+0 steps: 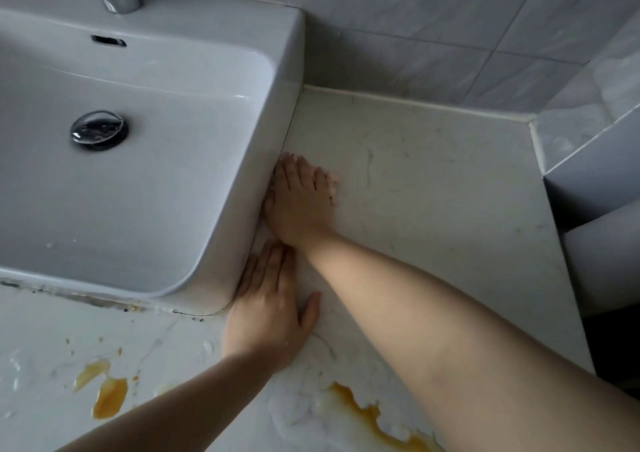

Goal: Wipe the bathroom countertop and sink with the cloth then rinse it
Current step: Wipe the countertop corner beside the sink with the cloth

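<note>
The cloth cannot be picked out for certain: only a pale blur [336, 188] at the edge of the right hand [299, 205] hints at it, white against the white marbled countertop [433, 191]. If that is the cloth, it lies flat beneath the right palm and fingers, pressed down and not gripped.

That hand lies spread on the counter, fingers roughly straight, its inner edge touching the outer wall of the white sink [277, 132]. The left hand [266, 313] lies flat just nearer the viewer, fingers together and straight, holding nothing, also against the sink's rounded corner.

Nearer still, yellow-brown spills [110, 396] pool on the counter (one to the left, one under the right forearm), and dark grime [86, 299] lines the sink's front seam.

A likely risk is that the right forearm, hovering over the nearer spill, drags through it and smears it across wiped stone. Flat fingers may also skip the narrow seam where counter meets sink, leaving dirt behind.
</note>
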Motion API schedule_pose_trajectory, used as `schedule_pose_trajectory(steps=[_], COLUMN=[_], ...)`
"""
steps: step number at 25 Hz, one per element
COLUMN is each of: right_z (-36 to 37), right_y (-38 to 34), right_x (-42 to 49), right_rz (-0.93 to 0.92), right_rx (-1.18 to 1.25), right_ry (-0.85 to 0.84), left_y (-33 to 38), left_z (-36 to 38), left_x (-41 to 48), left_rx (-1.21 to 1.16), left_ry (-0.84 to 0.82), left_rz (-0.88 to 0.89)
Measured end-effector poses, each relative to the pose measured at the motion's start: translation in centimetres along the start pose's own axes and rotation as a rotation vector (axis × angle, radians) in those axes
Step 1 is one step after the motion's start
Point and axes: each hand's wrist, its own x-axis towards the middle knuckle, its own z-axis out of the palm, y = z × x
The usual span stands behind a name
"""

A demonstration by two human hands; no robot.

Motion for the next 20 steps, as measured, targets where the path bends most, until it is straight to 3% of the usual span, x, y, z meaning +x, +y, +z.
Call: schedule_pose_trajectory(steps=[5,7,10,12,15,18,20], right_z=[-0.5,-1.3,-2.8,-3.9,-3.6,-2.0,-2.2], right_y=[3.0,6.6,14.7,20.4,20.0,14.3,15.6], right_x=[-0.9,-2.2,-5.5,-8.2,-10.9,-13.0,-13.9], right_rz=[-0.130,-0.101,0.116,0.358,0.594,0.264,0.071], right_rx=[-0.081,-0.126,-0.179,-0.175,-0.157,-0.159,-0.229], right_ry=[-0.034,-0.034,0.097,0.148,0.196,0.158,0.122], left_y=[-0.1,-0.2,0.0,0.1,0.0,-0.1,-0.1], left_z=[0.2,0.1,-0.1,-0.1,-0.1,0.0,0.0], left_x=[-0.1,-0.2,-0.1,-0.1,0.0,0.0,0.0], left_rx=[0.003,0.019,0.043,0.049,0.072,0.074,0.072], left_ry=[0.008,0.003,-0.002,-0.008,-0.015,-0.035,-0.027], left_rz=[0.007,0.016,0.023,0.019,0.027,0.024,0.030])
